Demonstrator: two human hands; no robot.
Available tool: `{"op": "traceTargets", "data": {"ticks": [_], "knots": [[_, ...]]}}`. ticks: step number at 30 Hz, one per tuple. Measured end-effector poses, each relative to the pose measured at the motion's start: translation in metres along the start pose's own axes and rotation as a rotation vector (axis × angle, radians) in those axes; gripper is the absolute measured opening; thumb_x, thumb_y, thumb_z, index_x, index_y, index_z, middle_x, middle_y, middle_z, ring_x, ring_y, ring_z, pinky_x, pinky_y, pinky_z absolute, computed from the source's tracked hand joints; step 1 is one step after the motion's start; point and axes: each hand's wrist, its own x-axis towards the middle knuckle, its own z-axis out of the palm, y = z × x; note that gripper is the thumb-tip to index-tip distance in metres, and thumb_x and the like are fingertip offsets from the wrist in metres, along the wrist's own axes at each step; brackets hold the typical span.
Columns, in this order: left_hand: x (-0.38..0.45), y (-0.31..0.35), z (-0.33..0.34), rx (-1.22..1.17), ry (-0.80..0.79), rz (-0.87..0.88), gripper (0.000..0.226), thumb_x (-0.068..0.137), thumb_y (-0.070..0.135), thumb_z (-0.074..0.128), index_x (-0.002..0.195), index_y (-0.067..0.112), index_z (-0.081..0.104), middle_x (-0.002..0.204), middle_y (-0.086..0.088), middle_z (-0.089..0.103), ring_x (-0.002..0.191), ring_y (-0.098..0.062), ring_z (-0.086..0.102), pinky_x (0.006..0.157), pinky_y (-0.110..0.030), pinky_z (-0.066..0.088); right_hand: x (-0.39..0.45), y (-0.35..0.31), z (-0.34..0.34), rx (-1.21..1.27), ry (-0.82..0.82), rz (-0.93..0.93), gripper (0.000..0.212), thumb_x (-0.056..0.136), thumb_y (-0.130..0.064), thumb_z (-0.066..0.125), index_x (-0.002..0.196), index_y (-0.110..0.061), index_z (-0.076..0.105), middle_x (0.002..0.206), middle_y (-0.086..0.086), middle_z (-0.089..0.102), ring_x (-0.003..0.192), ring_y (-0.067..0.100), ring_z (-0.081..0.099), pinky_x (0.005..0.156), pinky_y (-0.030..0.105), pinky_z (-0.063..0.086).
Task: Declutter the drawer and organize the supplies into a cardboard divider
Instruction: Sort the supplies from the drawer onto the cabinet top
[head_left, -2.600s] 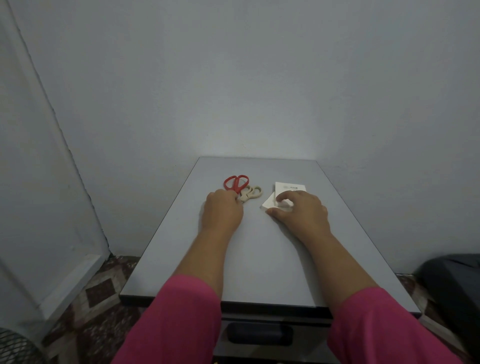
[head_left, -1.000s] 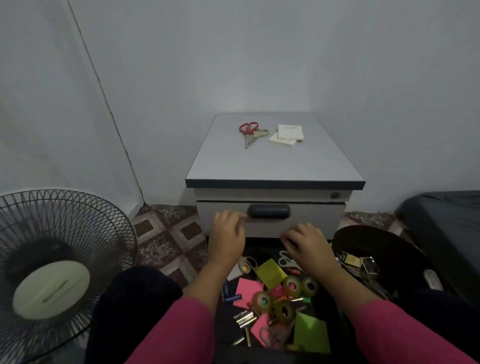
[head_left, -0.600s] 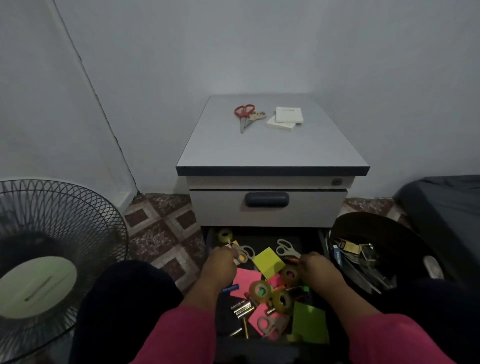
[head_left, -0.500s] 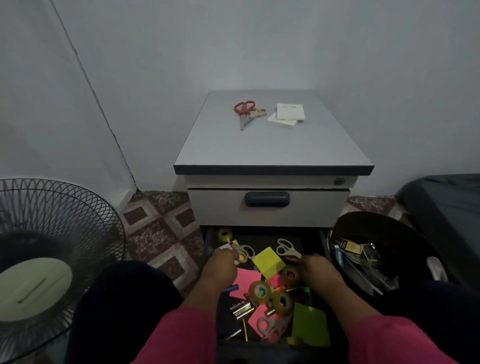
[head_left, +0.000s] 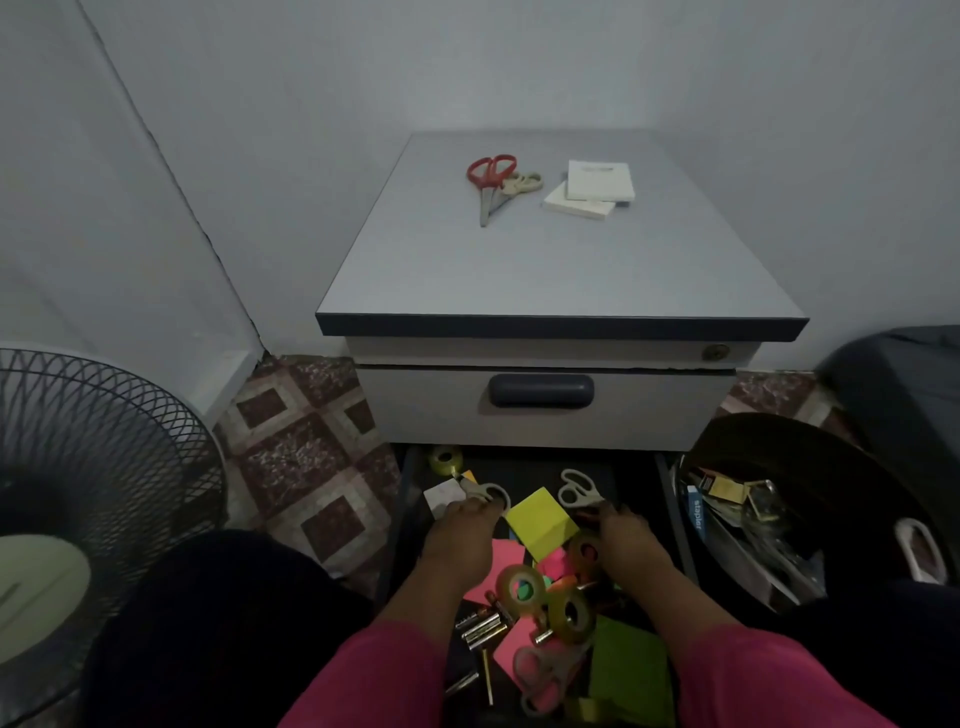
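Note:
The bottom drawer is pulled out and full of clutter: a yellow sticky pad, tape rolls, pink notes, a green pad, batteries and pink scissors. My left hand curls its fingertips onto the handle of grey scissors at the drawer's back left. My right hand curls over the blades of a second grey pair. The backs of both hands hide the fingers' grip.
On the cabinet top lie red scissors, beige scissors and white note pads. The upper drawer is closed. A floor fan stands at the left; a black bin of supplies at the right.
I have come down from the cabinet top, where my hands left scissors and pads. Both hands reached into the open bottom drawer and have crept forward onto the two grey scissors.

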Motion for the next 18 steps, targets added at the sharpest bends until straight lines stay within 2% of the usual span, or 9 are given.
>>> {"op": "traceTargets", "data": {"ticks": [4,10,14,16,18], "knots": [[0.002,-0.002,0.005,0.042,0.024,-0.032,0.053,0.093,0.005,0.039,0.144,0.018,0.037,0.142,-0.011,0.037,0.126,-0.03,0.035,0.101,-0.035,0.034,0.007,0.0,0.001,-0.046,0.025,0.028,0.048,0.094,-0.017,0.051,0.139,-0.009,0.036,0.137,0.014,0.045,0.126,0.031,0.043,0.1,0.035,0.041],[0.007,-0.002,0.011,0.037,-0.009,-0.064,0.044,0.094,0.01,0.041,0.135,0.024,0.051,0.14,-0.012,0.037,0.128,-0.032,0.033,0.104,-0.037,0.034,0.006,0.002,-0.002,-0.043,0.058,0.082,0.035,0.095,-0.008,0.04,0.129,-0.008,0.049,0.131,0.014,0.049,0.121,0.028,0.048,0.095,0.031,0.043],[0.008,-0.003,0.011,0.029,-0.004,-0.054,0.041,0.095,0.009,0.041,0.132,0.022,0.055,0.136,-0.009,0.042,0.123,-0.029,0.038,0.101,-0.034,0.036,0.011,0.004,0.003,0.239,0.116,0.129,0.024,0.091,-0.014,0.053,0.112,-0.005,0.062,0.114,0.017,0.061,0.102,0.032,0.059,0.08,0.033,0.051],[0.008,-0.003,0.011,0.024,-0.011,-0.048,0.04,0.094,0.008,0.041,0.13,0.02,0.056,0.133,-0.009,0.045,0.12,-0.028,0.041,0.098,-0.035,0.038,0.01,0.002,0.0,0.445,0.159,0.127,0.022,0.093,-0.013,0.056,0.112,-0.004,0.064,0.109,0.016,0.064,0.098,0.031,0.062,0.072,0.028,0.046],[0.006,-0.005,0.012,0.022,-0.028,-0.045,0.037,0.094,0.008,0.042,0.127,0.018,0.055,0.13,-0.009,0.047,0.118,-0.028,0.043,0.097,-0.035,0.04,0.008,-0.001,-0.002,0.64,0.159,0.12,0.022,0.093,-0.008,0.058,0.113,-0.002,0.063,0.107,0.016,0.066,0.096,0.027,0.062,0.071,0.024,0.041]]}}
